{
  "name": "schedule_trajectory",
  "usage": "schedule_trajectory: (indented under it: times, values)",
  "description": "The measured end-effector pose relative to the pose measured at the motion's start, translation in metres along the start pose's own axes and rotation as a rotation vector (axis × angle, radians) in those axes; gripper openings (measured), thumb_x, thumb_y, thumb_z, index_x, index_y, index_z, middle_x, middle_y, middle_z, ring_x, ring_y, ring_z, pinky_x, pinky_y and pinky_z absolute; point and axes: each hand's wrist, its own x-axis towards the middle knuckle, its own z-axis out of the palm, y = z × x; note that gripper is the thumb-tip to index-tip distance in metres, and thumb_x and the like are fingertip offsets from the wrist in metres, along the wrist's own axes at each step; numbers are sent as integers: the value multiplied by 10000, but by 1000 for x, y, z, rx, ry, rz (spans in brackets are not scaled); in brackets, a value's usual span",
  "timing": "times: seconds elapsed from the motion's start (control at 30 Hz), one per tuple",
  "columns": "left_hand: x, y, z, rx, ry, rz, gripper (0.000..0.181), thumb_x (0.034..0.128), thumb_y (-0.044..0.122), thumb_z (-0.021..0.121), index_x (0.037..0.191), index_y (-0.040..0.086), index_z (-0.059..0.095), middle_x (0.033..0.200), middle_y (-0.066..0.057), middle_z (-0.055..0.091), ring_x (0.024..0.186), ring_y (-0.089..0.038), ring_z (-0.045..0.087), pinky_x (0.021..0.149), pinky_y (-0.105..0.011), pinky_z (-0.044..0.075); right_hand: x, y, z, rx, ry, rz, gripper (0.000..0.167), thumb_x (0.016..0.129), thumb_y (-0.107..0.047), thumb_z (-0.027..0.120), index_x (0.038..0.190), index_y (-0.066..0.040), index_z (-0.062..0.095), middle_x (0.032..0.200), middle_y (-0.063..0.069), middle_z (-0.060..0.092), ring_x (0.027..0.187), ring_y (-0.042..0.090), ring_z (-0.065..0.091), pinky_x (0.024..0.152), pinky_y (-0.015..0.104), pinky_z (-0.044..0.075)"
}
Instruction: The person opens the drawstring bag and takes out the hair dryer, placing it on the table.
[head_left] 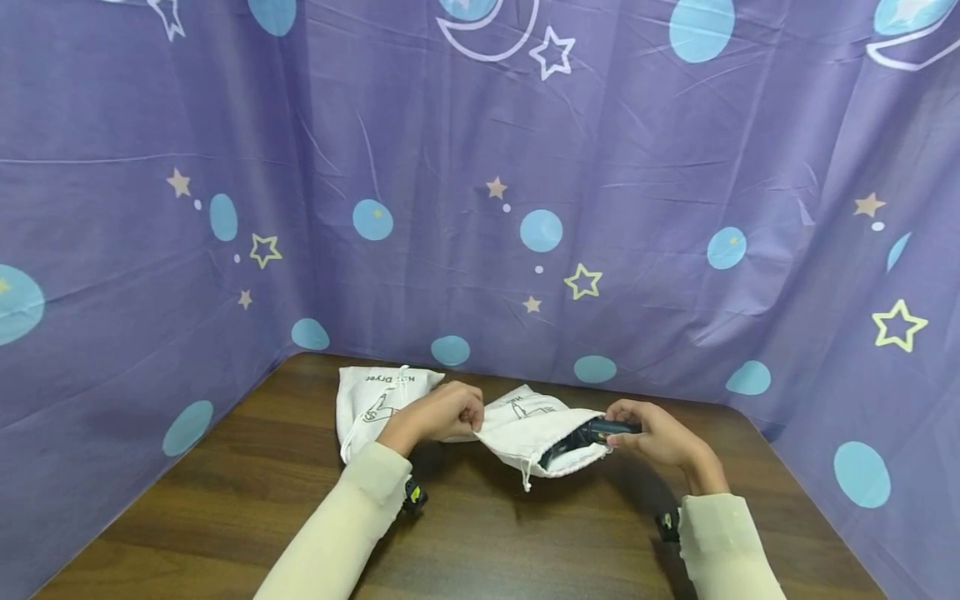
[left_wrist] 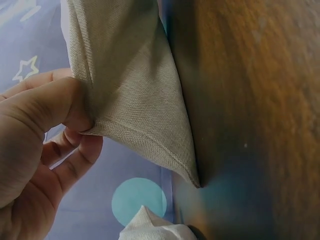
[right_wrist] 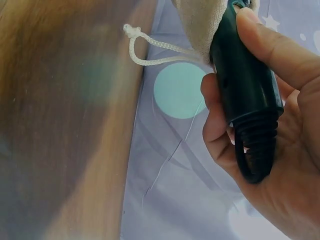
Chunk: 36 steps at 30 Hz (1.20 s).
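The front tabletop allows passage; the held bag blocks beyond.

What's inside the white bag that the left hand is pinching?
A dark object shows in the mouth of the white bag; its dark handle sticks out, held by the right hand. The cloth covers the rest, so the deeper contents can't be seen.

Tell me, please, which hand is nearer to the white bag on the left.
Left: the left hand is beside the left bag; the right hand is farther right, holding the dark handle.
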Motion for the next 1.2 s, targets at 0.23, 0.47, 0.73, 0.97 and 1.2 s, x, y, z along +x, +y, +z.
schedule_trajectory:
  times: [0.23, 0.47, 0.73, 0.97, 1.2]
  values:
    - [4, 6, 2, 7, -78, 4, 193, 690, -17, 726, 734, 170, 719, 744, 68, 556, 666, -19, 488, 612, -179, 410, 2, -2, 1, -29, 0, -19, 260, 881, -113, 787, 1089, -56, 640, 923, 20, 659, 845, 120, 606, 781, 282, 495]
    - [9, 12, 3, -25, -82, 1, 160, 701, 27, 669, 774, 160, 719, 736, 59, 575, 677, -36, 508, 614, -192, 430, 4, -3, 3, 9, -8, 0, 271, 860, -99, 804, 1076, -63, 643, 926, 36, 657, 836, 138, 602, 757, 275, 495]
    - [20, 13, 14, 21, -70, -28, 138, 833, 26, 652, 847, 151, 709, 758, 42, 551, 732, -60, 506, 664, -204, 413, 8, 0, 7, -9, -15, 15, 298, 829, -92, 826, 1070, -96, 651, 947, 34, 668, 867, 144, 611, 801, 284, 487]
    - [43, 14, 20, 47, -100, -62, 161, 868, 15, 641, 921, 144, 722, 803, 56, 565, 776, -71, 531, 702, -210, 432, 6, -4, 6, 35, -7, 32, 325, 798, -71, 847, 1061, -61, 655, 951, 67, 672, 855, 166, 607, 781, 289, 488]
    - [65, 17, 21, 111, -126, -103, 160, 935, 97, 635, 1052, 161, 723, 982, 40, 603, 909, -94, 550, 825, -247, 473, 7, -1, 6, 65, -9, 39, 333, 793, -55, 847, 1066, -41, 656, 940, 87, 669, 841, 160, 609, 760, 272, 488]
